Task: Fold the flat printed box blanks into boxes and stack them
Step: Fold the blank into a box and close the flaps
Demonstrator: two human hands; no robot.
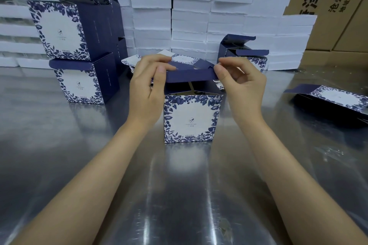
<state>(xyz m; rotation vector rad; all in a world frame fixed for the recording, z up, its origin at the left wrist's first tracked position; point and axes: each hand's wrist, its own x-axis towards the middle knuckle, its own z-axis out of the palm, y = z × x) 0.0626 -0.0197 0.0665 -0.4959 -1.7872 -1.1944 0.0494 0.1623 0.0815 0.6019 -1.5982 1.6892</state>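
A blue-and-white floral printed box (190, 118) stands upright on the metal table (179, 195) in the middle. Its navy lid flap (191, 75) is held level above the open top. My left hand (148, 87) pinches the flap's left end, and my right hand (240, 83) pinches its right end. Two folded boxes are stacked at the left, the upper box (59, 30) on the lower box (83, 83), with more behind them. Flat blanks (185, 58) lie just behind my hands.
A folded box with open flaps (245, 53) stands at the back right. A flattened blank (336, 98) lies at the right edge. Stacks of white cartons (191, 10) wall off the back, and brown cardboard cases (336, 6) stand at the far right.
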